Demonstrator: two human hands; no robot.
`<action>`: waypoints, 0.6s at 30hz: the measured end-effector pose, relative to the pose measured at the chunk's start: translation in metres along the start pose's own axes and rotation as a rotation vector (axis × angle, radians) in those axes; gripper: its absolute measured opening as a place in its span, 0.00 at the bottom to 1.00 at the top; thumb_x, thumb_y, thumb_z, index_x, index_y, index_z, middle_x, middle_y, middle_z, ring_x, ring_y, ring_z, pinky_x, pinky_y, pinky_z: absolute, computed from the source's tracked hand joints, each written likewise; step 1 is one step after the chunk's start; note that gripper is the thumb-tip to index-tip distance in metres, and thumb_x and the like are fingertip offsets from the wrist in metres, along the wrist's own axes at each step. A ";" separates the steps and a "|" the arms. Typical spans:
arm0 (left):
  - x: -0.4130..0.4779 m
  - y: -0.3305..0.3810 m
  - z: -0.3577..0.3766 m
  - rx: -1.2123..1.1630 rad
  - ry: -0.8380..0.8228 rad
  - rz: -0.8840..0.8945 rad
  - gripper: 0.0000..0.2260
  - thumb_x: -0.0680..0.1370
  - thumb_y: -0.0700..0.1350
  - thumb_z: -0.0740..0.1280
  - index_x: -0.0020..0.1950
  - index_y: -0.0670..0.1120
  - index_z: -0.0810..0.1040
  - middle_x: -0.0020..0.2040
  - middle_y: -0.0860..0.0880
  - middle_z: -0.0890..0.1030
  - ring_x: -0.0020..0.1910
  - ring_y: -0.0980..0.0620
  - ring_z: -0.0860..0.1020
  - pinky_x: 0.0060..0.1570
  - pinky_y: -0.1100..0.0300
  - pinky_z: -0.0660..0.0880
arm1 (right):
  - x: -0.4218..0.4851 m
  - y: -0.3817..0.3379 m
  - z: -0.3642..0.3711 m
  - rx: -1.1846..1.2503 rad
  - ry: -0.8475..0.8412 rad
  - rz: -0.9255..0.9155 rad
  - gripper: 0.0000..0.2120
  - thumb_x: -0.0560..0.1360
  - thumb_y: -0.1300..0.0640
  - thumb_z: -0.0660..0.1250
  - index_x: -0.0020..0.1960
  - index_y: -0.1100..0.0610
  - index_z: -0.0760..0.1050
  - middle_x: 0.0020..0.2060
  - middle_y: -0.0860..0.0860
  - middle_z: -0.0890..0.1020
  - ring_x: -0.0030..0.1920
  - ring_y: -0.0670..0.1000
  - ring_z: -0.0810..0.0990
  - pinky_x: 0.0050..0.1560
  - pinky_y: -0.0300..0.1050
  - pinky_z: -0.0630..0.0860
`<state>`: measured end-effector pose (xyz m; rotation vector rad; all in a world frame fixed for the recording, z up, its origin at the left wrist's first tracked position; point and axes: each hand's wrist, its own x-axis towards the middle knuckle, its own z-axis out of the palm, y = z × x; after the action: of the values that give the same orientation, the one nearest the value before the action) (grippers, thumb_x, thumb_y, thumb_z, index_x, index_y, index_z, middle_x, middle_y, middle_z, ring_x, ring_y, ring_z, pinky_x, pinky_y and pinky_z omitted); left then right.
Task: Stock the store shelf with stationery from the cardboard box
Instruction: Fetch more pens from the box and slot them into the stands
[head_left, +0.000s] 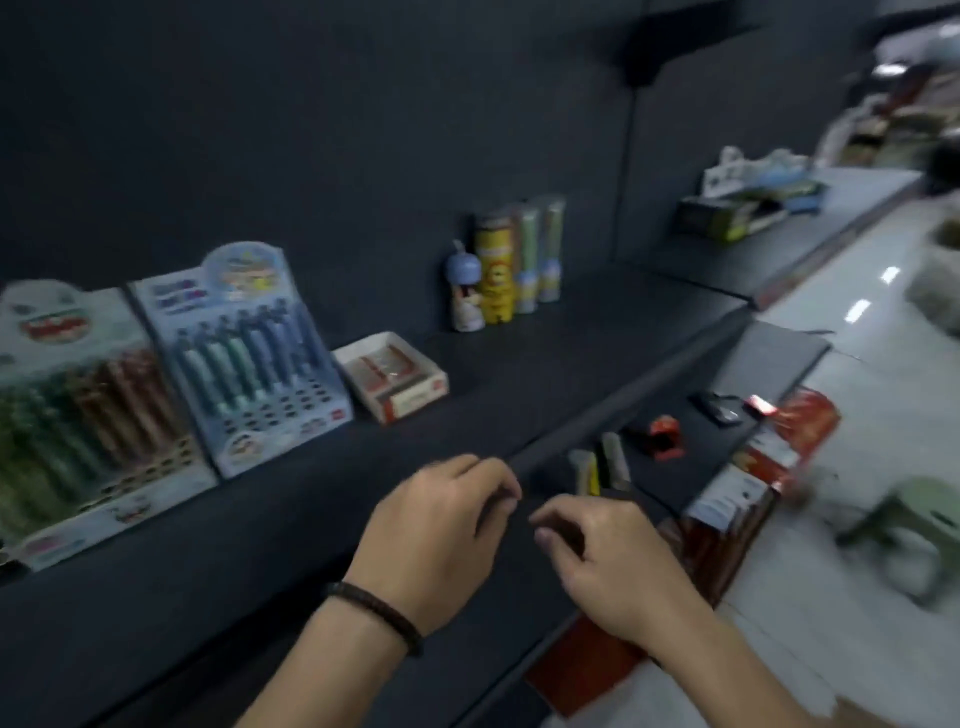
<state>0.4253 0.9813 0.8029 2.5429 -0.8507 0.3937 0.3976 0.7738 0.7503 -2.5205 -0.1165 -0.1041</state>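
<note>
Between placements: left hand (441, 525) and right hand (608, 561) over shelf (519, 374), fingers curled, grasp indiscernible. Next, likely: fetch more stock.

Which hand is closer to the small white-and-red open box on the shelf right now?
Left. The left hand is in front of the small white-and-red open box, slightly to its right; the right hand is farther right, beside the left hand.

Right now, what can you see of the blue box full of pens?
The blue pen display looks like a printed cardboard stand with a rounded cartoon header. Rows of blue and pale green pens lean back in it; the front holes are empty. It stands on the dark shelf, beside a green display.
</note>
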 end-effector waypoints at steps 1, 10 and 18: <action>0.003 0.024 0.021 0.005 -0.048 0.026 0.03 0.82 0.50 0.66 0.53 0.59 0.77 0.47 0.60 0.78 0.45 0.57 0.77 0.42 0.54 0.78 | -0.021 0.024 -0.007 -0.020 -0.021 0.049 0.09 0.81 0.43 0.65 0.60 0.40 0.79 0.53 0.36 0.83 0.55 0.42 0.81 0.54 0.45 0.80; 0.008 0.286 0.240 0.048 -0.588 0.290 0.07 0.83 0.52 0.60 0.58 0.55 0.77 0.55 0.53 0.81 0.55 0.48 0.80 0.50 0.51 0.77 | -0.252 0.255 -0.092 -0.002 0.028 0.545 0.12 0.80 0.41 0.62 0.58 0.44 0.79 0.48 0.45 0.83 0.52 0.51 0.81 0.54 0.53 0.81; 0.000 0.453 0.405 0.047 -1.092 0.414 0.08 0.83 0.58 0.63 0.58 0.59 0.78 0.52 0.59 0.81 0.50 0.58 0.79 0.53 0.56 0.79 | -0.454 0.421 -0.133 0.122 0.033 1.021 0.15 0.82 0.43 0.65 0.66 0.46 0.77 0.59 0.49 0.83 0.58 0.53 0.82 0.56 0.49 0.80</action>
<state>0.1953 0.4605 0.5901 2.5024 -1.7328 -0.9768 -0.0141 0.3277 0.5708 -2.1645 1.1158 0.2645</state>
